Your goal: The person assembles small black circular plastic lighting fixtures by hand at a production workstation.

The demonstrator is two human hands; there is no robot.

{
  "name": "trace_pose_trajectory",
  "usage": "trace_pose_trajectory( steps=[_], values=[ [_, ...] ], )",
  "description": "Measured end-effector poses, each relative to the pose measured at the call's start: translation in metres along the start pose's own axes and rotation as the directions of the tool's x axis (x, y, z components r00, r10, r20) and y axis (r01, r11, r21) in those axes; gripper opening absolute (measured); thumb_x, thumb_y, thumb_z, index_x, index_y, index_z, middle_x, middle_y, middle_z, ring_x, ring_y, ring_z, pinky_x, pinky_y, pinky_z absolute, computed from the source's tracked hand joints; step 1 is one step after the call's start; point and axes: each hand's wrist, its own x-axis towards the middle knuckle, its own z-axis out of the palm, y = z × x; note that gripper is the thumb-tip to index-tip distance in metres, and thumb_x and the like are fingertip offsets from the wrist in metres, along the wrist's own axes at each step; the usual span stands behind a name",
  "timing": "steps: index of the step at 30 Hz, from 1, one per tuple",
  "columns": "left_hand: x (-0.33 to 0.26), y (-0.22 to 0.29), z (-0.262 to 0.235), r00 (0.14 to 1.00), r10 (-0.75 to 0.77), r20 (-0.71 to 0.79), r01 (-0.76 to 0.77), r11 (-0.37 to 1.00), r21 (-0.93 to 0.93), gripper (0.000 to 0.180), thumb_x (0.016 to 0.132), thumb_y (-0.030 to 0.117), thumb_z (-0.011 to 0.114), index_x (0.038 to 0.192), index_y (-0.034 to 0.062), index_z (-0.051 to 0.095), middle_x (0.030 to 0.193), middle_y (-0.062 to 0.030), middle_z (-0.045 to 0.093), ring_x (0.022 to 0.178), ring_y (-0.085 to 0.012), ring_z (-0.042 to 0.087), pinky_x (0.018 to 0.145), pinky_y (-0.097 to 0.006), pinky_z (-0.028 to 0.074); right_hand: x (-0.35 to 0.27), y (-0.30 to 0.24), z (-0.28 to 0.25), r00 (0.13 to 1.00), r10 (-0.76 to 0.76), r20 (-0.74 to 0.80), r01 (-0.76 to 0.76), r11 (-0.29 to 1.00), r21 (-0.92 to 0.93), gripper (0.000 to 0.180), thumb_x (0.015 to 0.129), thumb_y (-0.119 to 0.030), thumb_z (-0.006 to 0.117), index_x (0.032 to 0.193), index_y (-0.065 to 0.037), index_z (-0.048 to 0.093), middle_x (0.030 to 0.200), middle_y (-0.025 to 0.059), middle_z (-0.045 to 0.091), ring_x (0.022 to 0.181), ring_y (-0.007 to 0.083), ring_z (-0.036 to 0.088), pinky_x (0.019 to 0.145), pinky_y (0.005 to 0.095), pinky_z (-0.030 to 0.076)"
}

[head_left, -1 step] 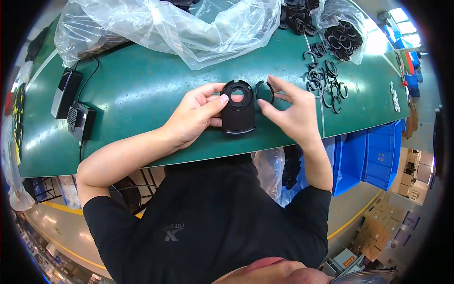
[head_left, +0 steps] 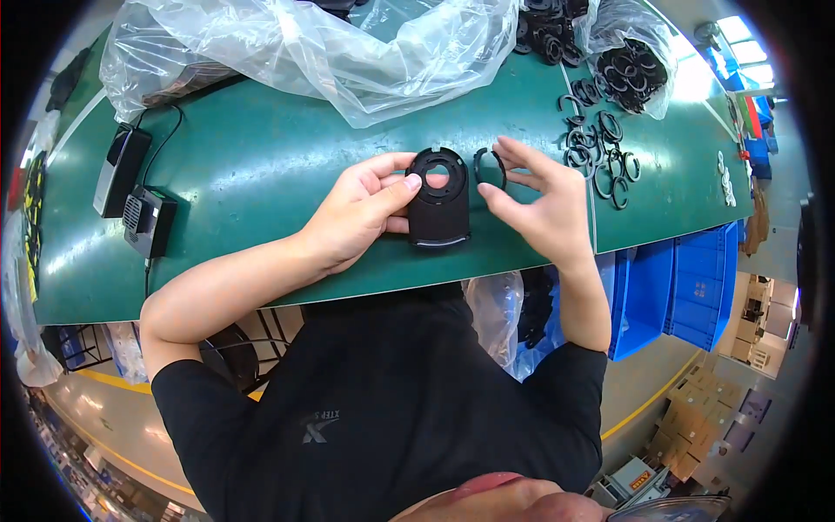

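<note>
Left hand [head_left: 361, 204] clamped on a flat black housing [head_left: 439, 223], thumb on the rim of its round recess, fingers behind; housing held over the front part of the green worktable [head_left: 261, 157], round end away from the wearer; right hand [head_left: 550, 204] pinches a slim black C-ring [head_left: 503, 170] between thumb and fingertips, just right of the housing, the two pieces apart; hands apart from each other.

Progress, as judged: both pieces picked up; this ring not joined to the housing; whether the recess already carries another ring, cannot tell; plenty left by the look of supply, with loose C-rings [head_left: 577, 139] scattered at right, a bag of C-rings [head_left: 628, 74] behind them, a dark heap of parts [head_left: 548, 39] beside the bag.
</note>
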Motion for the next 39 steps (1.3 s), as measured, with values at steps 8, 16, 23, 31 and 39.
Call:
trace_pose_trajectory(
  steps=[8, 16, 23, 31, 39],
  values=[
    [0.003, -0.002, -0.002, 0.999, -0.013, 0.049, 0.012, 1.0, 0.011, 0.035, 0.094, 0.018, 0.046, 0.123, -0.0007, 0.044, 0.112, -0.0101, 0.058, 0.096, -0.0188, 0.061, 0.082, -0.033, 0.052, -0.008, -0.018, 0.007, 0.987, -0.15, -0.065, 0.157, 0.979, 0.126, 0.051, 0.063, -0.002, 0.074, 0.111, 0.006, 0.056, 0.099, 0.0163, 0.063, 0.093, 0.0215, 0.062, 0.08, 0.0304, 0.051],
    [0.004, -0.002, -0.007, 0.995, -0.031, 0.091, 0.032, 0.999, -0.008, 0.037, 0.095, 0.019, 0.043, 0.126, 0.0001, 0.042, 0.117, -0.0095, 0.055, 0.1, -0.0185, 0.059, 0.085, -0.034, 0.051, -0.003, -0.032, 0.027, 0.937, -0.348, 0.018, 0.341, 0.907, -0.246, 0.051, 0.062, -0.004, 0.075, 0.109, 0.004, 0.058, 0.098, 0.0162, 0.063, 0.089, 0.0272, 0.061, 0.075, 0.0319, 0.051],
    [0.003, -0.002, -0.006, 0.995, -0.009, 0.096, 0.009, 1.0, 0.006, 0.037, 0.095, 0.019, 0.043, 0.127, -0.0001, 0.043, 0.115, -0.0087, 0.055, 0.097, -0.0167, 0.059, 0.083, -0.031, 0.051, -0.004, -0.032, 0.033, 0.925, -0.38, -0.01, 0.361, 0.886, -0.291, 0.052, 0.063, -0.005, 0.075, 0.11, 0.003, 0.058, 0.097, 0.0156, 0.063, 0.089, 0.0278, 0.06, 0.074, 0.0331, 0.05],
    [0.0, -0.002, -0.003, 0.997, -0.007, 0.075, 0.006, 1.0, 0.015, 0.037, 0.094, 0.018, 0.045, 0.126, -0.0004, 0.044, 0.112, -0.0075, 0.057, 0.094, -0.0126, 0.059, 0.079, -0.028, 0.051, -0.011, -0.031, 0.039, 0.908, -0.418, -0.027, 0.384, 0.856, -0.347, 0.048, 0.064, -0.005, 0.073, 0.108, 0.007, 0.056, 0.101, 0.0173, 0.062, 0.09, 0.0311, 0.058, 0.076, 0.0358, 0.049],
    [-0.005, -0.001, 0.005, 0.999, 0.033, -0.033, -0.023, 0.963, 0.27, 0.03, 0.092, 0.019, 0.051, 0.117, 0.0033, 0.056, 0.09, 0.0025, 0.062, 0.072, 0.0, 0.05, 0.062, -0.016, 0.041, -0.004, -0.028, 0.029, 0.971, -0.236, -0.036, 0.232, 0.969, -0.085, 0.038, 0.067, -0.008, 0.074, 0.101, 0.002, 0.062, 0.097, 0.0167, 0.063, 0.085, 0.0281, 0.06, 0.073, 0.0332, 0.05]
  ],
)
